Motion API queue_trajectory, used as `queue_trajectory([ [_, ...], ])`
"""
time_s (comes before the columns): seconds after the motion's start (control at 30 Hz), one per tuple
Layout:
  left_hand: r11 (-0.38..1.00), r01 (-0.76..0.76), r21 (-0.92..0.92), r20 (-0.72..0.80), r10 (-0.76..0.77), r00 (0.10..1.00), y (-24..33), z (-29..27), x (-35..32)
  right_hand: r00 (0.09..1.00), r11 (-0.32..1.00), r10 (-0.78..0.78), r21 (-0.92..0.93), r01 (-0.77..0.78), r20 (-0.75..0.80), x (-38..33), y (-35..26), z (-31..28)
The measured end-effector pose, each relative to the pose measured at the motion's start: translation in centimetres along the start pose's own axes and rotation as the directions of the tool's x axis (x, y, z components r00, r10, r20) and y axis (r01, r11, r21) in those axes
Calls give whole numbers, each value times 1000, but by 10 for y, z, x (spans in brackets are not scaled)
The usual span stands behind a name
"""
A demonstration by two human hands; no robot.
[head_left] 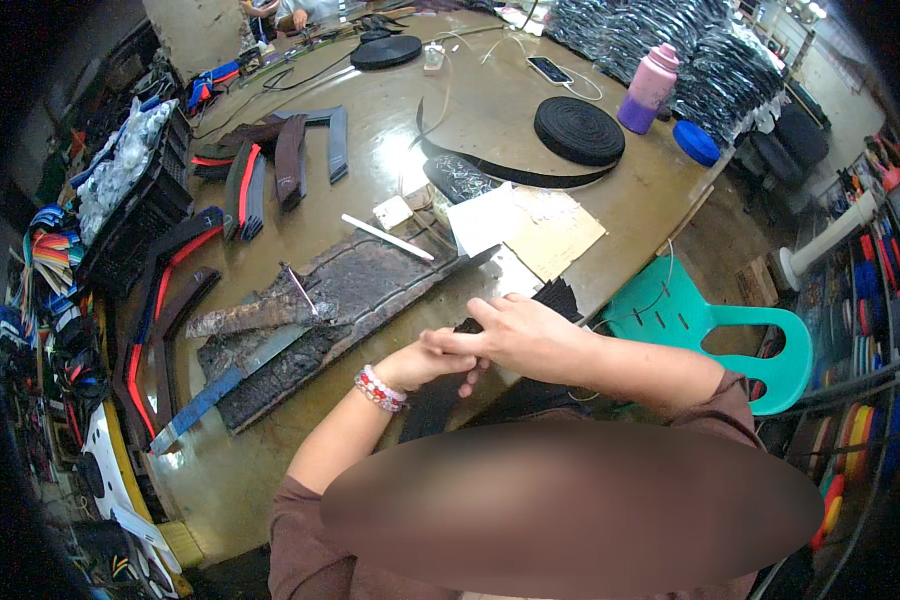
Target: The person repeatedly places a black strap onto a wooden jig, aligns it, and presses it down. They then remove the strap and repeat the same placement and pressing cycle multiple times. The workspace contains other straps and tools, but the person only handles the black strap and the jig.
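Observation:
My left hand (pixel 432 362) and my right hand (pixel 515 335) meet at the near edge of the table, fingers closed and overlapping. Between them shows a bit of black webbing (pixel 467 326), mostly hidden by the fingers. Ends of black strips (pixel 558 298) fan out just beyond my right hand, and a dark strap (pixel 428 412) hangs below my left wrist. A red and white bead bracelet (pixel 380 390) circles that wrist. To the left of my hands lies a charred dark board (pixel 360 285), with a long metal blade (pixel 240 385) across its left end and a white stick (pixel 388 238) at its far edge.
Paper and card (pixel 555 235) lie beyond my hands. A coiled black webbing roll (pixel 580 130), a pink-purple bottle (pixel 650 90) and a phone (pixel 550 70) stand farther off. Folded strap bundles (pixel 250 190) and a black crate (pixel 135 225) are left; a green chair (pixel 710 330) is right.

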State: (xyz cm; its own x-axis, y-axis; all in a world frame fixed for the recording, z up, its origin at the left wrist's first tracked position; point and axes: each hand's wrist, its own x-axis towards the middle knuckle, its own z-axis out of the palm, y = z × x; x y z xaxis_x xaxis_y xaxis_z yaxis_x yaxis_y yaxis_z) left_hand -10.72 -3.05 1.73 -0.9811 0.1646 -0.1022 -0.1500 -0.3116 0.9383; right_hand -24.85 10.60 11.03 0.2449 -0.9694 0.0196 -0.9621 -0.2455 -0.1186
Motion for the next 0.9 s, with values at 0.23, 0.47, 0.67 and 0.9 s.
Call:
queue_trajectory([
  [0.23, 993, 61, 98, -114, -50, 992, 19, 9, -9, 996, 980, 62, -183, -72, -57, -3, 14, -18],
  [0.47, 979, 177, -106, 98, -167, 981, 12, 23, -73, 995, 978, -86, 185, 93, -47, -5, 4, -15],
  [0.67, 896, 87, 436, -427, 121, 896, 13, 49, -91, 988, 981, -118, 139, 131, -104, 12, -18, -15],
  [0.9, 983, 162, 85, -401, -115, 909, 19, 82, -104, 998, 986, -63, 154, 64, -7, -1, -17, -14],
])
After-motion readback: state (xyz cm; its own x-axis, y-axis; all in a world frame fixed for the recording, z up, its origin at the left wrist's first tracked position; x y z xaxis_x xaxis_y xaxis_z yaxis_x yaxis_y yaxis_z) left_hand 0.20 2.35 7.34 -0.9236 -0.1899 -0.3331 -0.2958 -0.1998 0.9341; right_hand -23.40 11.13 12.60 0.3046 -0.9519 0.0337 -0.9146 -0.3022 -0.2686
